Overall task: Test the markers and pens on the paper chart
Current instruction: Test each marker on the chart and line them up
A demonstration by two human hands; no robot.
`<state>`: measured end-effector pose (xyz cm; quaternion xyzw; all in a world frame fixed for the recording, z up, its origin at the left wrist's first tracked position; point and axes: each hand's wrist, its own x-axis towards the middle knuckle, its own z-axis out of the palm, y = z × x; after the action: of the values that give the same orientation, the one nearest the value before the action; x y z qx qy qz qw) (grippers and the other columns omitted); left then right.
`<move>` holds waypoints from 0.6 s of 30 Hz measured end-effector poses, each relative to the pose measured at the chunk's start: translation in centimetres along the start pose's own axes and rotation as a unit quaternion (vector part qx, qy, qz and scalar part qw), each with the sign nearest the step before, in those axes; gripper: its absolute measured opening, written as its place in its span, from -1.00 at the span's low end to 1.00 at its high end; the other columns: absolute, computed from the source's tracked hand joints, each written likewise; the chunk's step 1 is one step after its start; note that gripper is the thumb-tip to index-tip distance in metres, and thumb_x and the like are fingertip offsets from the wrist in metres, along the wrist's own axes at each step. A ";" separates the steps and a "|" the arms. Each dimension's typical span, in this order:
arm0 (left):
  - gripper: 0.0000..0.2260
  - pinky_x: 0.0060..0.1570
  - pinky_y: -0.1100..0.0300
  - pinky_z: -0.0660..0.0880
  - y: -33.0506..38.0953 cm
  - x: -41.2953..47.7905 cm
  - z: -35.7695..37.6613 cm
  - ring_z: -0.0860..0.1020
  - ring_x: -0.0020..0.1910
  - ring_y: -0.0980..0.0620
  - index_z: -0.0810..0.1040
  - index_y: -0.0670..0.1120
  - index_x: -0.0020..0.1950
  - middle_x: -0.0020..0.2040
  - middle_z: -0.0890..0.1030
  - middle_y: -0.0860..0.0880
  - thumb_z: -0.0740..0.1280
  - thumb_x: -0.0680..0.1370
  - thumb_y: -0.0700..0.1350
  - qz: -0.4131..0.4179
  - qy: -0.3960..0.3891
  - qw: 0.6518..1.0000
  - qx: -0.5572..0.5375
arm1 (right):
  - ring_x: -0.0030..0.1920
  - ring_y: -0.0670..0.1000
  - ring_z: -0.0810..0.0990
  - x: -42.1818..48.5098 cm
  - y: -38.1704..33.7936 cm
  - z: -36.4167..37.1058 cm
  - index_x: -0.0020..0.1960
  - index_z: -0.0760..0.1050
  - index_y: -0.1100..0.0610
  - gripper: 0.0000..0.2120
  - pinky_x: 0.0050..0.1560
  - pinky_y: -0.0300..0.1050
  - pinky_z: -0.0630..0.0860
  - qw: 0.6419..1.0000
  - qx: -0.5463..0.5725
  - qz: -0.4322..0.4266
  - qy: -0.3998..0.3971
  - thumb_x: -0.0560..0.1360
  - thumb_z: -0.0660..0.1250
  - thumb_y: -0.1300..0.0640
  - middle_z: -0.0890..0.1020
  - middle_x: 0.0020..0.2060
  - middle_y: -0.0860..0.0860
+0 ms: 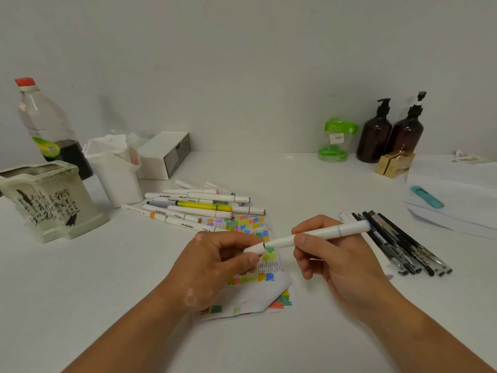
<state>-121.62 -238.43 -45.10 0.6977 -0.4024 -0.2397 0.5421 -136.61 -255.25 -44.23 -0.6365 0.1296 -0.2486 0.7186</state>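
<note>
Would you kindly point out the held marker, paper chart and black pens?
held marker (322, 233): head view, mid barrel.
paper chart (250, 294): head view, blank lower area.
black pens (403, 244): head view, bundle's middle.

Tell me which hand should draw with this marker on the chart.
Right: the right hand grips the white marker by its barrel above the paper chart; the left hand only pinches its cap.

Plain gray wall (242, 63), white table (80, 305)

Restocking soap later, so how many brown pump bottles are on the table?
2. The left bottle and right bottle stand side by side at the back right, by the wall.
</note>
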 end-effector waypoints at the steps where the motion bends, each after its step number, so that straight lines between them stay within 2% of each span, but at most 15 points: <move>1: -0.75 -0.09 0.31 0.60 0.0 0.0 0.1 0.69 -0.11 0.09 0.70 0.19 0.07 -0.08 0.73 0.07 0.45 0.41 0.03 0.002 -0.003 1.000 0.013 | -0.39 0.04 0.57 -0.1 0.1 0.2 -0.17 0.67 0.08 -0.95 -0.39 -0.18 0.51 1.000 -0.013 0.000 -0.011 0.37 0.44 0.17 0.63 -0.37 0.14; 4: -0.75 -0.09 0.26 0.60 0.1 -0.3 0.2 0.67 -0.14 0.09 0.69 0.16 0.11 -0.12 0.71 0.06 0.41 0.44 0.06 0.014 -0.009 0.999 0.033 | -0.35 0.04 0.62 -0.3 0.1 0.5 -0.16 0.68 0.05 -0.95 -0.35 -0.19 0.54 0.999 -0.038 -0.001 -0.035 0.39 0.44 0.15 0.66 -0.35 0.12; 8: -0.75 -0.10 0.21 0.61 0.1 -0.4 0.2 0.66 -0.18 0.06 0.70 0.10 0.11 -0.17 0.71 0.01 0.41 0.44 0.04 0.032 -0.007 0.999 0.017 | -0.34 0.07 0.64 -0.4 -0.2 0.8 -0.18 0.68 0.06 -0.97 -0.33 -0.17 0.57 0.999 -0.014 0.005 -0.029 0.40 0.46 0.14 0.67 -0.32 0.17; 11: -0.75 -0.06 0.24 0.61 -0.2 -0.3 0.2 0.68 -0.10 0.08 0.70 0.10 0.10 -0.11 0.71 0.08 0.44 0.43 0.02 0.037 0.008 0.999 0.032 | -0.34 0.08 0.65 -0.4 -0.2 1.2 -0.19 0.69 0.05 -0.98 -0.33 -0.16 0.58 0.999 -0.016 0.010 -0.029 0.41 0.48 0.15 0.68 -0.32 0.17; 15: -0.75 0.00 0.13 0.64 -0.4 -0.3 0.0 0.68 -0.03 0.06 0.71 0.10 0.08 -0.06 0.71 0.09 0.45 0.42 0.03 0.039 0.010 0.998 0.042 | -0.32 0.07 0.66 -0.5 0.2 1.5 -0.15 0.68 0.06 -0.89 -0.31 -0.16 0.59 0.998 -0.050 -0.003 -0.031 0.51 0.47 0.24 0.69 -0.32 0.14; 17: -0.78 -0.05 0.18 0.62 -0.2 -0.1 -0.3 0.68 -0.07 0.04 0.71 0.10 0.07 -0.08 0.71 0.06 0.46 0.43 0.00 0.051 0.009 0.998 0.029 | -0.31 0.05 0.65 -0.5 0.0 1.4 -0.11 0.68 0.05 -0.95 -0.31 -0.14 0.59 0.997 -0.066 -0.017 -0.048 0.48 0.52 0.17 0.69 -0.31 0.11; 18: -0.79 -0.08 0.22 0.59 -0.2 0.1 -0.5 0.67 -0.10 0.05 0.71 0.12 0.06 -0.10 0.71 0.07 0.45 0.43 -0.01 0.053 0.016 0.998 0.021 | -0.30 0.04 0.65 -0.5 -0.3 1.2 -0.07 0.69 0.04 -0.91 -0.31 -0.13 0.58 0.995 -0.076 -0.028 -0.064 0.44 0.55 0.11 0.69 -0.29 0.10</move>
<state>-121.16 -238.19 -45.14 0.6903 -0.4348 -0.1908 0.5459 -136.46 -254.05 -43.81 -0.7069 0.0840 -0.2167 0.6680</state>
